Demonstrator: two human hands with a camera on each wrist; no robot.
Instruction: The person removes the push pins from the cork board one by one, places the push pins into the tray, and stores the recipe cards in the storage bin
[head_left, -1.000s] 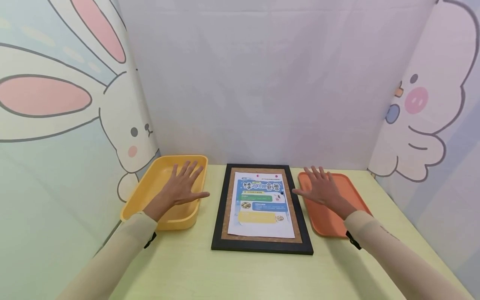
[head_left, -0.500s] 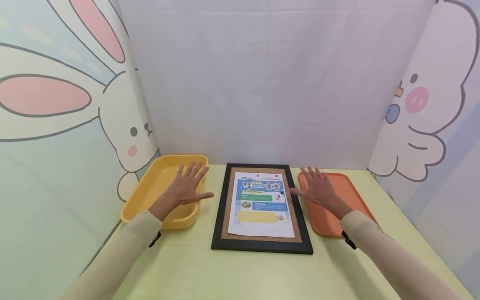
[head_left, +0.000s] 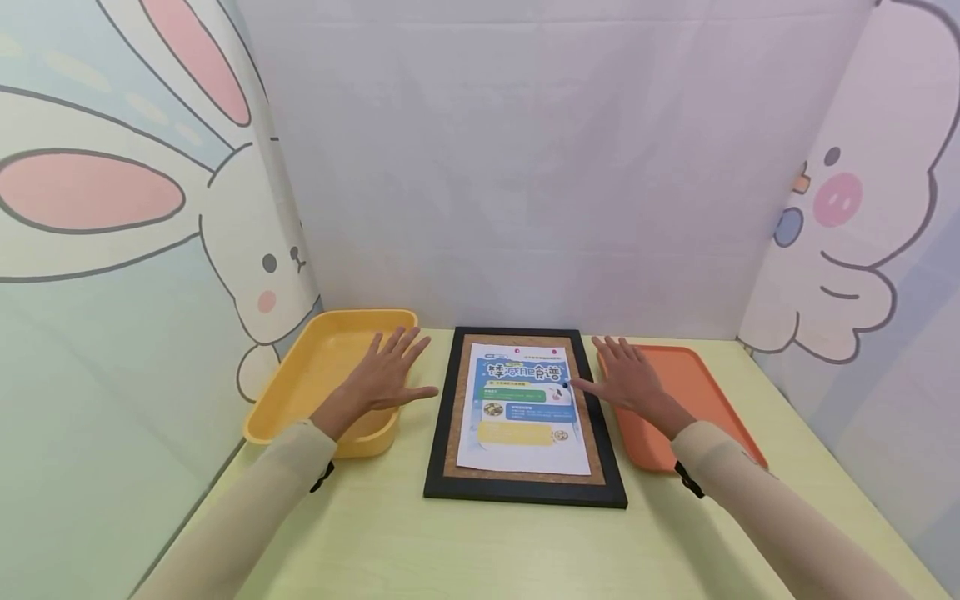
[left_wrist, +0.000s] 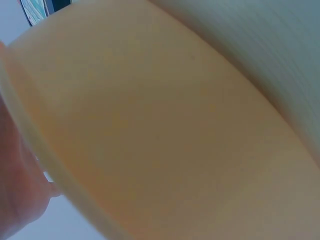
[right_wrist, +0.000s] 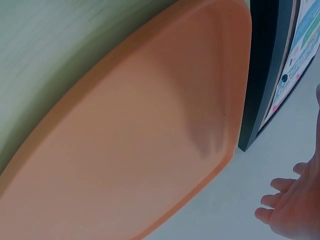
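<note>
My left hand (head_left: 378, 377) is spread above the right side of a yellow plastic bin (head_left: 294, 392), holding nothing. On the other side, my right hand (head_left: 628, 379) hovers with spread fingers over the left part of an orange tray (head_left: 697, 392); its thumb reaches over the frame's edge. Between the hands lies a black-framed cork board (head_left: 525, 497) bearing a printed paper sheet (head_left: 468, 457) with Chinese text. Pink pushpins (head_left: 554, 352) sit at the sheet's top, and a dark pushpin (head_left: 565, 385) is at its right edge.
All of this rests on a pale yellow-green table (head_left: 480, 550). A white curtain-like wall (head_left: 525, 167) rises behind it. Side panels carry a cartoon rabbit (head_left: 247, 225) on the left and a cartoon pig (head_left: 847, 242) on the right.
Both spread hands have drifted inward toward the cork board, the left to the right and the right to the left. The bin, board and tray have not moved.
</note>
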